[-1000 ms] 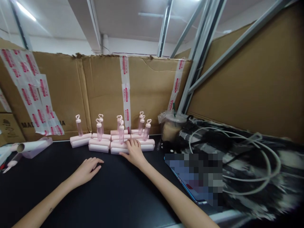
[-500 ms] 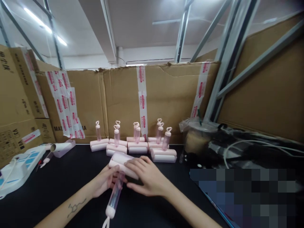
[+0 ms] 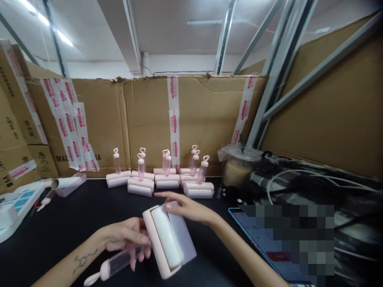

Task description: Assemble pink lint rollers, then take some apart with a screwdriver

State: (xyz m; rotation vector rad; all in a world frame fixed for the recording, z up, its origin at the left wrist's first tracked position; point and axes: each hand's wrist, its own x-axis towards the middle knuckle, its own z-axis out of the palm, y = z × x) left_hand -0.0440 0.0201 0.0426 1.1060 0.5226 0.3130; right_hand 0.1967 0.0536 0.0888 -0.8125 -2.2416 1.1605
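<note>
The lint roller [image 3: 163,241] has a smooth, matt pink plastic housing, a white paper roll and a clear, glossy plastic handle [image 3: 119,263]. The table [image 3: 74,215] is matt black. The backing wall [image 3: 206,119] is rough brown corrugated cardboard, seamed with glossy printed tape [image 3: 173,119]. The frame struts [image 3: 269,79] are dull grey metal.

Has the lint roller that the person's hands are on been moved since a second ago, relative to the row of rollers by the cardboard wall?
Yes. The lint roller left the standing row and now lies toward the person, handle in the left hand, right hand on its sheet.
</note>
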